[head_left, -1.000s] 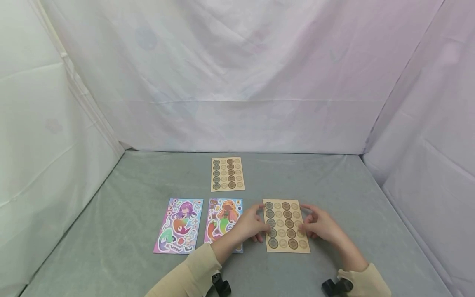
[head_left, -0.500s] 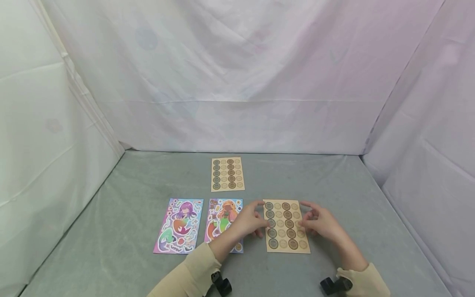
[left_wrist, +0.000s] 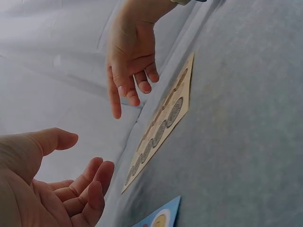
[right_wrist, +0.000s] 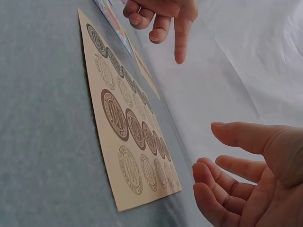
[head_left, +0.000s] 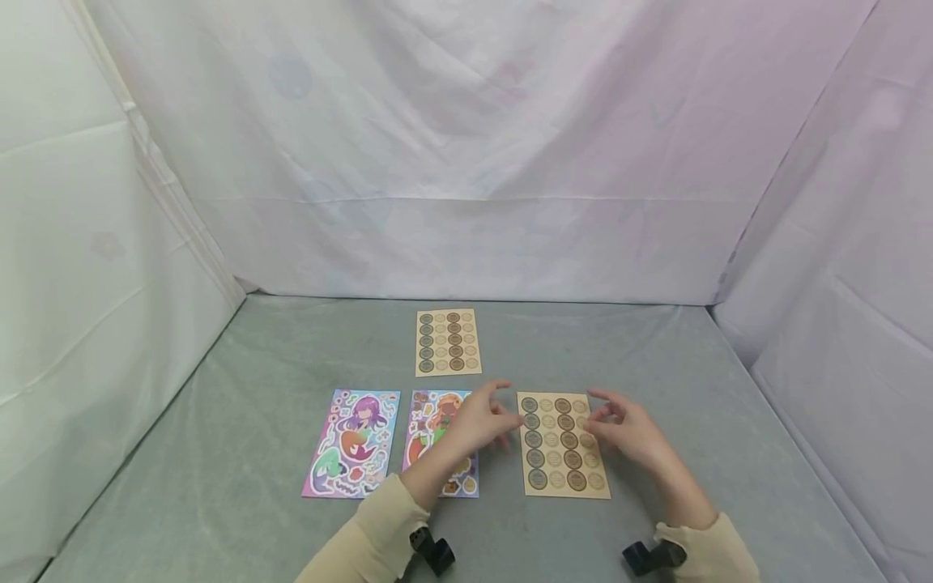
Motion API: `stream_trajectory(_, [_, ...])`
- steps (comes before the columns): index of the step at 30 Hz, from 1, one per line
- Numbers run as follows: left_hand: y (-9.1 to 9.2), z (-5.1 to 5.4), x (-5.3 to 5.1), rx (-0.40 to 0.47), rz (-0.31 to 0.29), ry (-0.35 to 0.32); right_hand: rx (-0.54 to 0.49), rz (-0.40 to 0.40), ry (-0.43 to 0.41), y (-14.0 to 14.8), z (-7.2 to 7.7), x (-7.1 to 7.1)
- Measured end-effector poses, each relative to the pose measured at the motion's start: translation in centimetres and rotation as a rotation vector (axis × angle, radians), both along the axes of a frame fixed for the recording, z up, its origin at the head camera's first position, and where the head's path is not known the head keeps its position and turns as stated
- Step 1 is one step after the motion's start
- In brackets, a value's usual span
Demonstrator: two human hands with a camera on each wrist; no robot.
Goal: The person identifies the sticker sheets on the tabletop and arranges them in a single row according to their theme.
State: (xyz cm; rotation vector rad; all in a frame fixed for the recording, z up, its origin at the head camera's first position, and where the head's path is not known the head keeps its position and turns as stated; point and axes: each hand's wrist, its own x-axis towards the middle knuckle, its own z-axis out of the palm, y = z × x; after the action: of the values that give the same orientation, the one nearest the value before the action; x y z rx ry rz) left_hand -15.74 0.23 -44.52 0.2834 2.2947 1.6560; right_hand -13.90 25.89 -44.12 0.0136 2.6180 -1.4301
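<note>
A tan sticker sheet [head_left: 564, 445] with rows of round coin-like seals lies flat on the grey cloth, between the two hands. My left hand [head_left: 477, 421] hovers at its left edge, fingers loosely bent and holding nothing; its forearm crosses over a mermaid sticker sheet [head_left: 461, 478]. On the other side, my right hand [head_left: 630, 425] is raised by the sheet's right edge, thumb and fingers apart. Both wrist views show each hand [left_wrist: 71, 184] lifted off the tan sheet [right_wrist: 128, 127], with nothing in its grasp.
Another mermaid sticker sheet [head_left: 352, 444] lies to the left. A second tan sheet [head_left: 448, 342] with round seals lies farther back. White cloth walls [head_left: 474, 162] enclose the grey surface [head_left: 255, 389] at the back and sides.
Both hands have lifted off the near tan sheet's edges; the left has drawn slightly up and to the left. The sheets have stayed in place.
</note>
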Motion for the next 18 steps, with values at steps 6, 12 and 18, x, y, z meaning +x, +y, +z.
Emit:
stream_trajectory(6, [-1.0,0.5,-0.8,0.006,0.015,0.028,-0.026,-0.005,0.022,-0.3,0.3,-0.4])
stream_trajectory(12, [-2.5,1.2,-1.4,0.031,0.042,0.052,-0.013,-0.019,0.042,-1.0,0.6,-1.2])
stream_trajectory(18, [-3.8,1.7,-2.0,0.066,0.082,0.094,-0.041,-0.031,0.050,-1.8,1.1,-1.6])
